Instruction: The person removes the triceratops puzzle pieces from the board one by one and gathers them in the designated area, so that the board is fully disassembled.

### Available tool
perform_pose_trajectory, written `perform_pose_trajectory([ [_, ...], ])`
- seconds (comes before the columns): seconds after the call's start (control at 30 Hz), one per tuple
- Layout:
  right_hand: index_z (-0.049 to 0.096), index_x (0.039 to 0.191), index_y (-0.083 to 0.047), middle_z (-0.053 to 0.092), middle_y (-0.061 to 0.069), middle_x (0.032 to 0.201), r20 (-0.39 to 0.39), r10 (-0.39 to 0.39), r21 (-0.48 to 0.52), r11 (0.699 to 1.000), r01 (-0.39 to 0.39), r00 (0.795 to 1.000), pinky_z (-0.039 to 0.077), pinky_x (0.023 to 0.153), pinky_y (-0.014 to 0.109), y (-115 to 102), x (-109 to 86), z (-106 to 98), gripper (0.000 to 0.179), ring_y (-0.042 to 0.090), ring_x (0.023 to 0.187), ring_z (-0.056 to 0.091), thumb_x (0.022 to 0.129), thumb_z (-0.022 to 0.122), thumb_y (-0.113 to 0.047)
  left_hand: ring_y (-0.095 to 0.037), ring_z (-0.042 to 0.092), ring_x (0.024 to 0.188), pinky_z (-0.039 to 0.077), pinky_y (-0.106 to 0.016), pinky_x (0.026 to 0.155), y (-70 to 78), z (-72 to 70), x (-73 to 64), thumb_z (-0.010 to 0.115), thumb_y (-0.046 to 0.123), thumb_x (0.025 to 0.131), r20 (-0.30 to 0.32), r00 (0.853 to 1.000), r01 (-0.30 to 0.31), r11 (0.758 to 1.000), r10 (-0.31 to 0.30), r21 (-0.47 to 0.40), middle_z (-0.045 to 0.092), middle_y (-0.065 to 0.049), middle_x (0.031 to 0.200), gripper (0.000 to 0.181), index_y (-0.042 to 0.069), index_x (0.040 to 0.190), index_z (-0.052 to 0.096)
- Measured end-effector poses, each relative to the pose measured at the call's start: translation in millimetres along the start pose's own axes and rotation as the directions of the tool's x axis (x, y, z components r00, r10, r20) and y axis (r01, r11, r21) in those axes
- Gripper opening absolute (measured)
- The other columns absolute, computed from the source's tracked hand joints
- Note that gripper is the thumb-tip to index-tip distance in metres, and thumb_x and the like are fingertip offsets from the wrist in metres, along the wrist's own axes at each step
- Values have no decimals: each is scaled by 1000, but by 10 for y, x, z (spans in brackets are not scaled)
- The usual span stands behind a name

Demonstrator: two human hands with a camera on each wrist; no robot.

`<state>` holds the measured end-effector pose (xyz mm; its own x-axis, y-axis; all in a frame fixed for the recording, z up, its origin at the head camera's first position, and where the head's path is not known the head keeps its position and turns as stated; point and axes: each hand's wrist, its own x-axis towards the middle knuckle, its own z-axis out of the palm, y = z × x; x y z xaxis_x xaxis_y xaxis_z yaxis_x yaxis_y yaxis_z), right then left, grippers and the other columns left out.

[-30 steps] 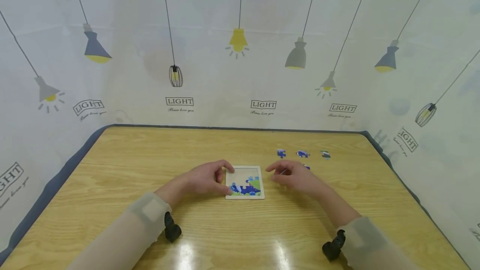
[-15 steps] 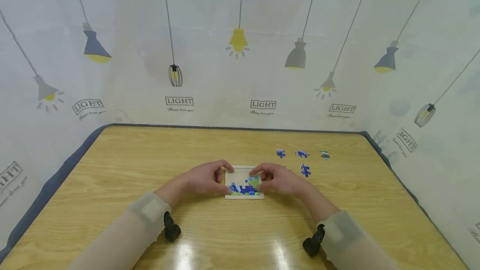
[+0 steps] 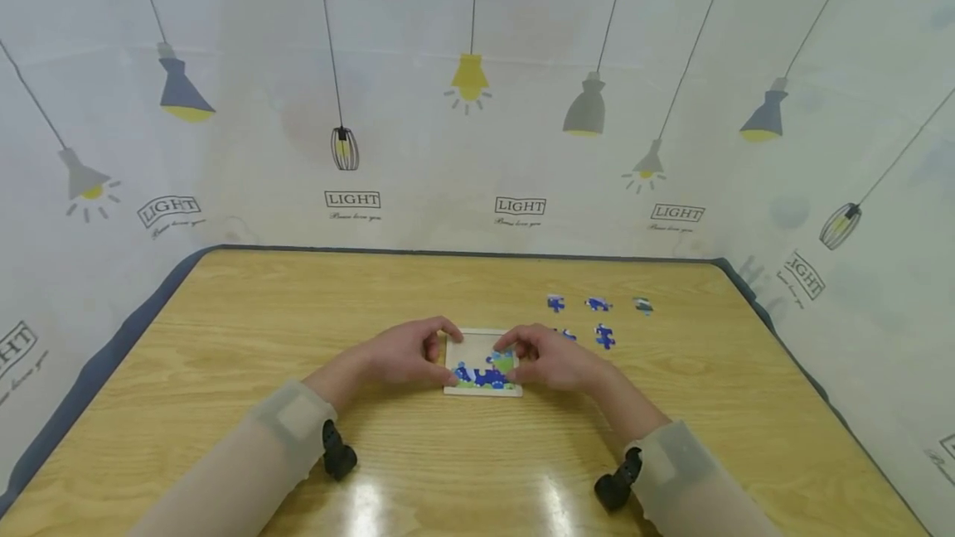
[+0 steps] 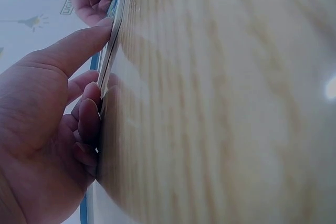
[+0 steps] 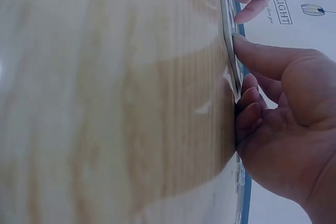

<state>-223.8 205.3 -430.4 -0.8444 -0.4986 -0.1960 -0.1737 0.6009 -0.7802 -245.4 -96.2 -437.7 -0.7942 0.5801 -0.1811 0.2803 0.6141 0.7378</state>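
Note:
A small square jigsaw puzzle tray (image 3: 483,393) with a pale rim lies mid-table in the head view. Blue and green puzzle pieces (image 3: 488,377) fill its near part and right side; bare backing shows in the rest. At the tray's left side my left hand (image 3: 406,352) holds it, thumb near the lower corner and index finger at the upper one. My right hand (image 3: 555,357) grips the right side, its thumb and index finger reaching over the rim onto the pieces. In both wrist views, the other fingers curl low beside the tray's edge.
Several loose puzzle pieces lie beyond my right hand: a blue one (image 3: 555,303), another blue one (image 3: 598,304), a greyish-green one (image 3: 643,305), and a blue one nearer (image 3: 605,336). One more piece (image 3: 567,335) is partly hidden by the right hand. A lamp-print curtain (image 3: 433,147) surrounds the wooden table (image 3: 418,454).
My right hand has moved left from beside the tray onto its right side, uncovering loose pieces behind it. The left hand has stayed at the tray's left side.

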Motion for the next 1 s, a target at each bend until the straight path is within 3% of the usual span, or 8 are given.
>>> perform_pose_trajectory([
  [0.5, 68, 131, -21, 63, 6, 119, -52, -14, -1, 1000, 14, 999, 43, 89, 39, 45, 14, 33, 35, 24, 102, 53, 99, 82, -15, -18, 54, 87, 43, -36, 83, 26, -9, -20, 92, 36, 91, -5, 1000, -4, 1000, 4, -3, 59, -2, 96, 57, 21, 139, 65],
  [0.83, 70, 131, -19, 64, 8, 114, -56, -18, 23, 1000, 19, 998, 45, 85, 34, 53, 25, 23, 36, 23, 98, 55, 98, 83, -17, -18, 55, 86, 45, -36, 83, -14, 9, -11, 92, 36, 91, -4, 1000, -6, 1000, 6, -16, 60, -1, 95, 57, 22, 139, 65],
  [1.0, 71, 128, -17, 65, 8, 110, -75, -26, 44, 999, 30, 997, 47, 84, 34, 65, -4, 6, 27, 23, 96, 56, 101, 79, -18, -18, 54, 85, 44, -37, 83, -26, 17, 10, 91, 37, 91, -6, 1000, -10, 1000, 10, -14, 60, -1, 95, 56, 24, 139, 65],
])
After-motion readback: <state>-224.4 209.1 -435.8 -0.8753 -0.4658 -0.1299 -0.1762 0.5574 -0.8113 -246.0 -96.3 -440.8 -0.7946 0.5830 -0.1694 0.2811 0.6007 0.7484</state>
